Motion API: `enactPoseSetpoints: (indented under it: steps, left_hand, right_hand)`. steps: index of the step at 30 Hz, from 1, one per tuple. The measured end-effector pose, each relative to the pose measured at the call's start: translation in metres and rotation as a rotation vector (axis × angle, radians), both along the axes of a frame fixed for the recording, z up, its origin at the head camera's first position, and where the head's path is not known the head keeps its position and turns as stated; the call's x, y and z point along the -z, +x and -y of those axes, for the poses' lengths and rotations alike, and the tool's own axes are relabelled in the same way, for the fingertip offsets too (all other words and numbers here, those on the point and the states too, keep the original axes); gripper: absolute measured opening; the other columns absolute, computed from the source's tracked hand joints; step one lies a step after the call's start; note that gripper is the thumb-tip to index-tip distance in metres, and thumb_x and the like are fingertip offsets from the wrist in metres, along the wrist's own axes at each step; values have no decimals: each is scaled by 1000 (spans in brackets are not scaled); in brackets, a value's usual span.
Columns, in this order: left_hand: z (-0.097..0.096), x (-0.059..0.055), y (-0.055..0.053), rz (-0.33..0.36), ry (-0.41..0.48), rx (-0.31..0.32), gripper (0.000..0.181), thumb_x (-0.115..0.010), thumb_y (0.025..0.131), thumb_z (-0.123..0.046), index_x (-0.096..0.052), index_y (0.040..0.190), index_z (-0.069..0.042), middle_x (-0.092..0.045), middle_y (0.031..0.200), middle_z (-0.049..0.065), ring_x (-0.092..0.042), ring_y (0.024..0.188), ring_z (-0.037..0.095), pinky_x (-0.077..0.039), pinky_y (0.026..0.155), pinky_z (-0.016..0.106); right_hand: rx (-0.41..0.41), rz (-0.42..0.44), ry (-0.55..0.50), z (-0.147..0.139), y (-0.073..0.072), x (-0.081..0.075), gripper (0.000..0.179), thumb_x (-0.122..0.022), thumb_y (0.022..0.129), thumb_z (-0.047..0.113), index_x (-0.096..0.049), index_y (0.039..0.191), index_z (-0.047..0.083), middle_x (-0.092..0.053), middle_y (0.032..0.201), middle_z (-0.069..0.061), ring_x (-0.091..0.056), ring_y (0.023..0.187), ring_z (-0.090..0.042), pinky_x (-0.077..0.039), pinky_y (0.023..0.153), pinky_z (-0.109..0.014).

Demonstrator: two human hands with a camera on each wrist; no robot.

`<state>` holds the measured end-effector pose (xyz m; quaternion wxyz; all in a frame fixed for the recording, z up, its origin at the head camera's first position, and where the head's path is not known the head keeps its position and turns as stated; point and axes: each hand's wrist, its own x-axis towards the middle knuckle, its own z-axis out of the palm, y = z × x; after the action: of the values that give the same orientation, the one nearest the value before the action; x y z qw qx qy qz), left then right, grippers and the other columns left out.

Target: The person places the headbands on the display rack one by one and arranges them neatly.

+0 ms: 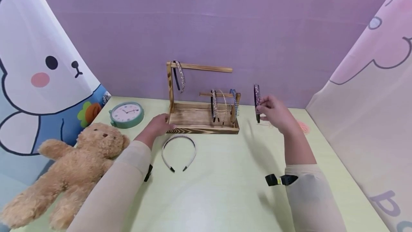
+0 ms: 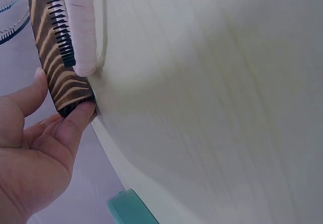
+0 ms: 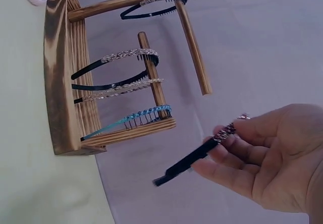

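My right hand [image 1: 274, 113] pinches a dark headband [image 1: 256, 97] with a glittery band, held upright in the air to the right of a wooden headband stand [image 1: 202, 131]. In the right wrist view its black ends [image 3: 186, 164] point away from the fingers. My left hand [image 1: 157, 125] grips the stand's front left corner, thumb on one side and fingers on the other. One glittery headband [image 1: 181, 76] hangs on the upper bar. From the lower bar hang another glittery headband [image 1: 214, 105], a thin beaded one [image 1: 224, 101] and a blue one [image 1: 234, 99].
A white headband [image 1: 178, 137] with dark teeth lies on the table [image 1: 219, 189] before the stand. To the left are a teal-rimmed clock [image 1: 127, 113] and a brown teddy bear [image 1: 82, 167]. Something pink and fringed [image 1: 303, 127] lies behind the right forearm.
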<state>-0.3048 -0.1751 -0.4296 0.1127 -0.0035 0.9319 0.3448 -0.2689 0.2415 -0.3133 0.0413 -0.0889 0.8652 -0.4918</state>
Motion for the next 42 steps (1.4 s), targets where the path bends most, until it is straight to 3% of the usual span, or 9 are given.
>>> enactPoseSetpoints:
  steps: [7,17,26,33,42]
  left_hand:
    - [-1,-2,1,8,-4,-12,64,-61,98,-28,-35,149,-1,-44,146,25,-43,134,41,-34,113,55]
    - [-3,-4,4,11,5,-18,63,-61,98,-28,-36,149,-1,-44,147,25,-42,135,41,-33,114,55]
    - [-4,-7,5,3,-16,-18,63,-61,97,-28,-37,148,0,-45,146,25,-42,134,41,-33,113,54]
    - [-3,-6,4,2,-19,-21,63,-61,98,-29,-36,148,1,-44,146,26,-41,135,42,-33,114,55]
    - [-2,-6,4,3,-1,-15,64,-61,97,-29,-35,148,0,-43,147,26,-42,134,42,-33,114,55]
  right_hand:
    - [72,-104,-69,13,-21,-12,25,-42,104,8,-36,125,-5,-48,124,-22,-52,117,-34,-48,104,-47]
    - [157,-152,-167,42,-50,-28,18,-44,104,8,-41,120,1,-48,115,-10,-52,115,-26,-48,105,-38]
    - [116,-155,-274,77,-75,-27,11,-44,103,6,-41,113,5,-46,109,-6,-51,113,-25,-48,105,-39]
    - [57,-169,-310,108,-79,-26,10,-45,103,4,-42,112,5,-49,111,-10,-52,110,-28,-49,103,-42]
    - [-25,-194,-257,152,-82,-16,10,-48,101,3,-45,111,2,-53,103,-8,-56,99,-27,-52,94,-43]
